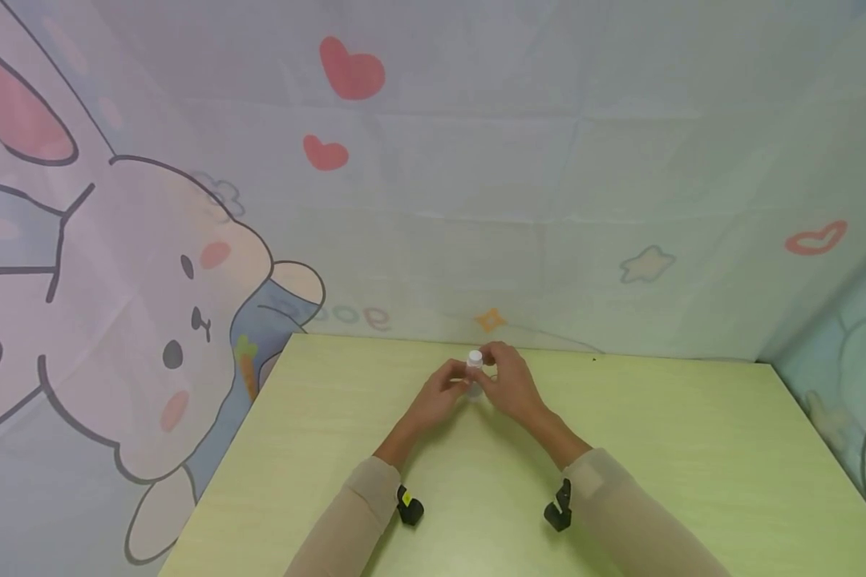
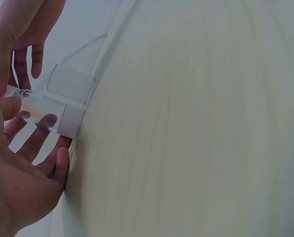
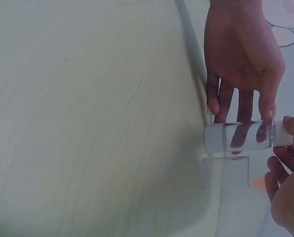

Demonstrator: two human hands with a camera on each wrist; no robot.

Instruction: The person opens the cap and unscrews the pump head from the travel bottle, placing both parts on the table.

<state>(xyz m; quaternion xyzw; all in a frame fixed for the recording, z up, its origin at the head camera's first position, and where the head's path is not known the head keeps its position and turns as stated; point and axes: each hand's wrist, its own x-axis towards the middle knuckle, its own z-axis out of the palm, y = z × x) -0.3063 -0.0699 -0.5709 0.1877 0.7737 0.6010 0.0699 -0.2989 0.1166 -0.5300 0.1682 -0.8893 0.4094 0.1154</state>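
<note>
A small clear bottle (image 1: 475, 370) with a white cap (image 1: 475, 355) and a whitish lower part stands upright near the table's back edge. My left hand (image 1: 436, 398) grips its body, with fingers behind it and the thumb near the neck; the fingers show through the clear wall (image 2: 41, 109). From the other side, my right hand (image 1: 511, 386) pinches the bottle's top, thumb and fingertips at the white cap (image 3: 283, 133). Beside the bottle, on the right hand's side, stands a short clear plastic cover (image 3: 225, 172). In the head view my right hand hides this cover.
The pale yellow-green table (image 1: 693, 465) runs up to a wall cloth (image 1: 548, 200) printed with a rabbit, hearts and stars. Close behind the bottle is that cloth. Small black wrist mounts (image 1: 410, 506) sit at both sleeves.
</note>
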